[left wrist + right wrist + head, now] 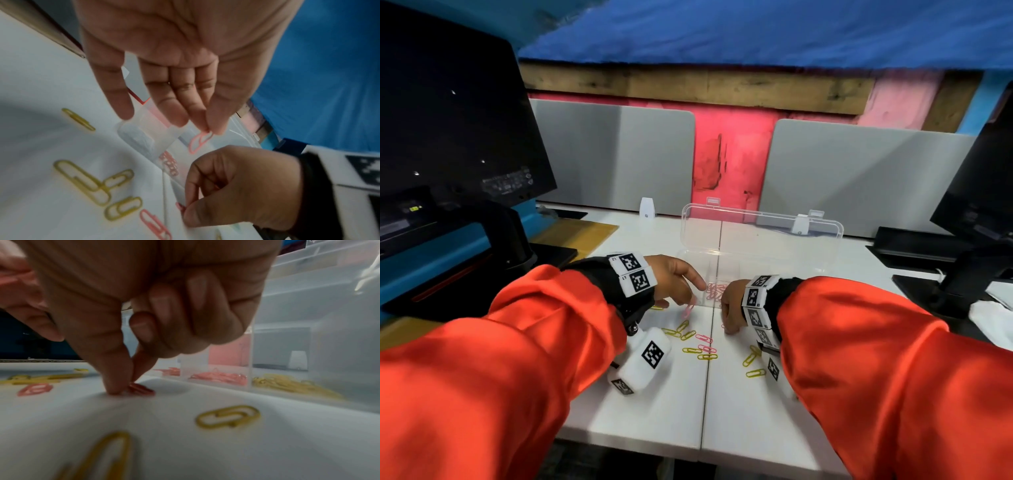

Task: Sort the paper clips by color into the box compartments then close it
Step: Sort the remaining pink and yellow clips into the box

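Note:
A clear plastic box [822, 236] stands on the white table with its lid raised. One compartment holds pink clips [218, 377], the one beside it yellow clips [287, 384]. My left hand [693, 301] hovers at the box's near left corner and pinches a pink clip [200, 141] that dangles from its fingertips. My right hand [127, 389] is down on the table just in front of the box. Its thumb and forefinger pinch another pink clip [141, 390] lying flat. Loose yellow clips [685, 330] and pink clips [705, 342] lie between my wrists.
A dark monitor [448, 137] and a black stand [510, 240] fill the left. A second monitor's foot [962, 291] and a white cloth [989, 315] sit at the right. Grey divider panels [619, 154] close off the table's far edge.

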`<move>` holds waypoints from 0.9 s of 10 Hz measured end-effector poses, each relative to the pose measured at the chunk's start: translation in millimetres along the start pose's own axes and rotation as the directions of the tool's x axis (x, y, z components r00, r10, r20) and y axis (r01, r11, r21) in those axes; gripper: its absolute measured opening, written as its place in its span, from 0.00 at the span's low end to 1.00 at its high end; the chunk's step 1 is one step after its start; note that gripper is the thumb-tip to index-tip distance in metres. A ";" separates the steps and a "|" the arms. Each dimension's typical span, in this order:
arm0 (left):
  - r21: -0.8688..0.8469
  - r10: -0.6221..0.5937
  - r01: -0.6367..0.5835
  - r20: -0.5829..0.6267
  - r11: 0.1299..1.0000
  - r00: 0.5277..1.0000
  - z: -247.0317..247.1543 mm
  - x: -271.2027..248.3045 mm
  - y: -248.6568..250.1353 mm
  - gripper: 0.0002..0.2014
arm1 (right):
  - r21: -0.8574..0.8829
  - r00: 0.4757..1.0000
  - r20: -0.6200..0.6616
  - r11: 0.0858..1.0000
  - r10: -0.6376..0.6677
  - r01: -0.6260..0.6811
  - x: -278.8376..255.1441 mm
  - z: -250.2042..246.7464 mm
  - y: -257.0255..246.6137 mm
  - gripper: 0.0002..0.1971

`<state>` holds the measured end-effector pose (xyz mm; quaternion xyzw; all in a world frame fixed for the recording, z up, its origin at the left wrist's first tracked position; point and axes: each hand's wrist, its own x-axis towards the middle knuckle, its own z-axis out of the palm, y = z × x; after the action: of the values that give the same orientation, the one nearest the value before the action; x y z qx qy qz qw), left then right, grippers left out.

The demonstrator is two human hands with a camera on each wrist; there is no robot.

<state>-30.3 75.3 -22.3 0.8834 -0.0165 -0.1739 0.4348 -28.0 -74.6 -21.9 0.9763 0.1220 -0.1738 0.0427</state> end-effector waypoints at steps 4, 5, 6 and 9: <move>-0.381 -0.177 0.143 -0.054 0.913 0.983 12.3 -5.9 6.3 0.18 | 0.043 0.988 0.147 0.998 0.035 -0.041 8.4 14.3 7.9 0.08; -0.214 -0.215 0.200 -0.047 0.956 0.975 18.9 -3.6 6.3 0.15 | 0.136 0.991 0.128 0.990 0.026 -0.044 1.0 9.2 13.6 0.08; 0.200 -0.141 0.140 -0.012 0.970 0.990 28.5 -0.2 7.3 0.12 | 0.374 0.994 0.111 0.926 0.018 -0.059 -1.5 4.9 25.8 0.08; 0.578 -0.085 -0.045 0.196 0.815 0.977 41.0 10.8 20.7 0.13 | 0.884 0.980 0.185 0.423 0.073 -0.198 -15.3 6.1 54.9 0.16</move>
<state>-30.9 29.2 -32.5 0.9499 -0.1059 -0.2587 0.1396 -30.0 -131.9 -20.0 0.8436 -0.0706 -0.2652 -0.4615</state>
